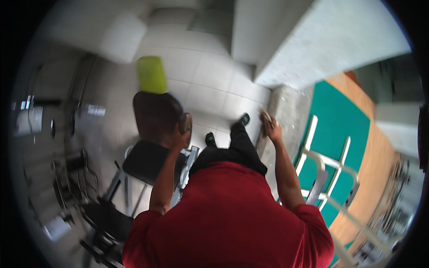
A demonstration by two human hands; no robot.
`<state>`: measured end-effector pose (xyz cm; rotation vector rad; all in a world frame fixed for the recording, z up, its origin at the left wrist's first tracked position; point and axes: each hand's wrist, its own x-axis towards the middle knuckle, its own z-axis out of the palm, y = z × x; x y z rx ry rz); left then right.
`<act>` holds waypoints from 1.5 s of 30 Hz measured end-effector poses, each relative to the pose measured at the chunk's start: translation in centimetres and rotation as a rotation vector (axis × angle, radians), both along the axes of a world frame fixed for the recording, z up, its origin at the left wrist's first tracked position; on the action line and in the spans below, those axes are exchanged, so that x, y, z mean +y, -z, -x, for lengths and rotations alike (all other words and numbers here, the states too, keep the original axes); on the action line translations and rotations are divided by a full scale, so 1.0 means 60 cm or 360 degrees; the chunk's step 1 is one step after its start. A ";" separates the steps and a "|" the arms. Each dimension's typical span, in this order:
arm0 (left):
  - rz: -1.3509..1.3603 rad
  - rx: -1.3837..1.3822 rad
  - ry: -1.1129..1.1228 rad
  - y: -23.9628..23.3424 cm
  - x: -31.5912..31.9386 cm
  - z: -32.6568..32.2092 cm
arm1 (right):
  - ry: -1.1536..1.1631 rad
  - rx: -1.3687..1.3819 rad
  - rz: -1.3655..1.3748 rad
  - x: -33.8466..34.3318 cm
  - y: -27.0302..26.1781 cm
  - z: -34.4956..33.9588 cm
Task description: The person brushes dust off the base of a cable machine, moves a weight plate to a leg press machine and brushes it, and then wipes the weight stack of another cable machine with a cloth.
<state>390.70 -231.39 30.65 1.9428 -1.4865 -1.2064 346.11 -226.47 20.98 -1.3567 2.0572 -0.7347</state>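
My left hand (181,138) is shut on a brown rounded object (186,126), seen nearly edge-on; blur keeps me from telling what it is. Just beside it is a chair-like piece of equipment with a dark brown backrest (156,117) and a black padded seat (144,160). A yellow-green panel (151,74) appears just beyond the backrest. On the other side, my right hand (275,133) grips a flat brown object (266,121) with a pale curved edge, also blurred. It is held out over the side of a grey ledge (285,104).
White metal walker-like frames (330,162) rest on a green mat (342,110) over a wooden surface (378,160) at right. A white pillar (301,50) rises ahead. Pale tiles (207,70) cover the floor. A wheelchair (73,181) and black padded equipment (105,217) stand at left.
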 end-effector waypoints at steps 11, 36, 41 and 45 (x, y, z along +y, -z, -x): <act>0.0238 0.0123 0.0875 -0.009 -0.265 0.301 | 0.0605 -0.0348 -0.0044 -0.023 -0.020 0.092; 0.0692 0.0113 0.2791 -0.041 -0.380 0.640 | 0.1443 -0.1475 -0.0026 -0.203 -0.202 0.061; 0.0636 -0.0016 0.3063 0.007 -0.359 0.715 | 0.1520 -0.1537 -0.0256 -0.155 -0.123 0.122; 0.0682 0.0004 0.3203 0.073 -0.345 0.798 | 0.1671 -0.1438 -0.0201 -0.127 -0.026 0.162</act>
